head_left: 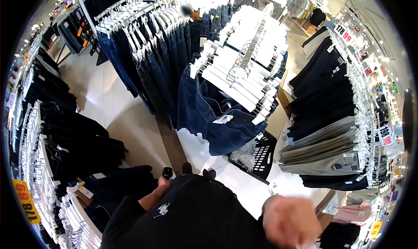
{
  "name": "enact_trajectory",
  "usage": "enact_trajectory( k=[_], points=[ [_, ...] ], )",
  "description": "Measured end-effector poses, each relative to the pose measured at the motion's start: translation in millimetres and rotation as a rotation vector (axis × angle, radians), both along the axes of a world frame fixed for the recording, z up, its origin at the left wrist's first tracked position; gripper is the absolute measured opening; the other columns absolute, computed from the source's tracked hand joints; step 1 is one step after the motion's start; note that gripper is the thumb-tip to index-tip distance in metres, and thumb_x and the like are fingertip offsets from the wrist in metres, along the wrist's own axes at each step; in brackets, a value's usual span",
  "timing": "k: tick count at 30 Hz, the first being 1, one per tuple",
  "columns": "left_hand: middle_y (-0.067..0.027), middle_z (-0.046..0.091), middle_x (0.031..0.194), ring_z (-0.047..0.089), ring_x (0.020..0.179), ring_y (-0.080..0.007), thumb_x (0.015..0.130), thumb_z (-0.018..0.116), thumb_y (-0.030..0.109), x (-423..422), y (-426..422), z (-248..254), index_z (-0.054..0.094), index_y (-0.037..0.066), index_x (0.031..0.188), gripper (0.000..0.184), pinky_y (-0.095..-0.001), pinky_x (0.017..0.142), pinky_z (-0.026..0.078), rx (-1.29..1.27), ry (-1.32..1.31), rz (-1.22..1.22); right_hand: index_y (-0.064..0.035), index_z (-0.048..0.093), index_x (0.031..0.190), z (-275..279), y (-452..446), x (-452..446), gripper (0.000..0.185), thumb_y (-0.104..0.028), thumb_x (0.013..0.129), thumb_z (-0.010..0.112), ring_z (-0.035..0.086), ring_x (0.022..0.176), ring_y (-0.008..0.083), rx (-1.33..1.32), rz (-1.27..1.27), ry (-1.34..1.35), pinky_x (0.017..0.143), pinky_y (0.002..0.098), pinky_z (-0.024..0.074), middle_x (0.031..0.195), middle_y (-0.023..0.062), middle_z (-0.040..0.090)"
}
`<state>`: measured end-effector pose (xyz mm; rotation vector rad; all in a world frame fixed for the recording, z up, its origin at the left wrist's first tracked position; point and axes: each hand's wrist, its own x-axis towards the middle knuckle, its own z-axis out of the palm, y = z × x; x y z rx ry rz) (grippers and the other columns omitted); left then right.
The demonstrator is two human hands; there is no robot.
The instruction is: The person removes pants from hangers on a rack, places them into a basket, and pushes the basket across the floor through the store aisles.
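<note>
My left hand (162, 187) is low in front of my body, its fingers closed around a black object with a rounded end (167, 173); what kind of thing it is does not show. Close to the camera at the lower right, my right hand (292, 220) is smeared by motion, so its fingers cannot be made out. A bit of something white shows at the frame's bottom edge below it. Ahead of me hang dark blue jeans (207, 118) on white hangers (237, 81), a paper tag on the front pair. Neither hand touches them.
A black basket (263, 157) with clear plastic inside stands on the floor beneath the jeans. Racks of dark trousers (78, 136) line the left, and black and grey trousers (322, 149) the right. More jeans (161, 53) hang behind. Price signs (343, 33) top the racks.
</note>
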<state>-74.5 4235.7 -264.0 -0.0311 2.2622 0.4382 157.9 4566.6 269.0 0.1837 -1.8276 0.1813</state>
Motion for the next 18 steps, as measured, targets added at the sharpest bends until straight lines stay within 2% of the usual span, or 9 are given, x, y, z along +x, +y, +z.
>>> enact_trajectory(
  k=[2,3,6,8,10,12,14,16,18],
  points=[
    [-0.0261,0.071,0.113,0.068,0.11,-0.0369,0.07,0.081,0.031,8.6,-0.8,13.4,0.069,-0.004,0.109,0.054,-0.0429,0.092,0.053,0.014,0.031,0.059,-0.0018,0.064,0.081,-45.4,7.4,-6.6,0.02,-0.009,0.097,0.053,0.048,0.051,0.0137,-0.396,-0.41,-0.312,0.049,0.0256,0.0372,0.064,0.0009,0.055],
    [-0.0258,0.071,0.112,0.069,0.109,-0.0364,0.07,0.082,0.031,6.9,1.2,9.0,0.069,-0.004,0.108,0.053,-0.0427,0.092,0.053,0.022,0.038,0.077,0.0001,0.067,0.085,-89.5,19.2,-44.8,0.025,-0.012,0.103,0.054,0.047,0.05,0.0053,-0.7,-0.403,0.019,0.045,0.0223,0.0318,0.06,-0.0042,0.05],
    [-0.0252,0.071,0.11,0.069,0.107,-0.0354,0.071,0.081,0.03,7.6,5.5,22.0,0.069,-0.004,0.105,0.05,-0.0421,0.091,0.053,0.046,0.04,0.081,0.0004,0.066,0.077,-143.2,51.3,-71.5,0.046,-0.032,0.107,0.055,0.039,0.046,0.0026,-1.292,-0.214,-0.216,0.045,0.0213,0.0277,0.052,-0.0065,0.042],
    [-0.0249,0.072,0.11,0.069,0.106,-0.0353,0.071,0.081,0.028,5.1,14.6,45.2,0.069,-0.004,0.105,0.048,-0.0419,0.09,0.053,0.058,0.025,0.075,-0.0001,0.065,0.074,-200.6,75.9,-63.3,0.052,-0.036,0.108,0.051,0.035,0.045,0.0028,-1.351,-0.274,-0.243,0.045,0.0223,0.0254,0.049,-0.007,0.038],
    [-0.0247,0.072,0.11,0.069,0.106,-0.0357,0.071,0.081,0.027,2.7,21.3,57.3,0.069,-0.004,0.105,0.047,-0.042,0.09,0.053,0.06,-0.005,0.084,-0.0012,0.064,0.069,-224.0,91.1,-54.8,0.061,-0.043,0.109,0.044,0.032,0.046,0.0044,-1.374,-0.391,-0.275,0.046,0.0245,0.0244,0.05,-0.0061,0.038],
    [-0.024,0.072,0.11,0.069,0.106,-0.036,0.071,0.08,0.026,3.6,15.0,38.0,0.069,-0.004,0.106,0.048,-0.042,0.09,0.053,0.054,0.031,0.121,0.0,0.069,0.07,-231.5,101.2,-43.5,0.06,-0.042,0.107,0.046,0.043,0.053,0.0092,-1.37,-0.501,-0.303,0.051,0.0311,0.0319,0.055,0.0003,0.05],
    [-0.0234,0.072,0.11,0.069,0.107,-0.0363,0.071,0.08,0.025,5.7,9.1,29.6,0.069,-0.003,0.108,0.048,-0.0422,0.09,0.053,0.054,0.042,0.135,-0.0003,0.069,0.085,-229.8,111.1,-43.8,0.045,-0.041,0.101,0.058,0.049,0.056,0.0159,-1.136,-0.675,-0.351,0.056,0.0344,0.0406,0.062,0.0068,0.058],
    [-0.0229,0.072,0.111,0.069,0.108,-0.0365,0.071,0.08,0.025,5.8,6.0,27.9,0.069,-0.002,0.111,0.05,-0.0424,0.091,0.053,0.065,0.033,0.128,-0.0008,0.068,0.095,-211.2,116.4,-43.7,0.039,-0.04,0.097,0.065,0.053,0.058,0.0188,-1.149,-0.711,-0.534,0.06,0.0343,0.0444,0.063,0.0072,0.06],
    [-0.0238,0.071,0.114,0.068,0.111,-0.0359,0.071,0.079,0.027,1.9,2.8,17.7,0.07,0.002,0.113,0.05,-0.0427,0.093,0.052,-0.003,0.02,0.084,-0.0002,0.068,0.1,-206.6,124.3,-44.5,0.037,-0.037,0.097,0.067,0.054,0.063,0.0168,-1.071,-0.709,-0.645,0.063,0.0322,0.0453,0.069,0.0082,0.064]
  ],
)
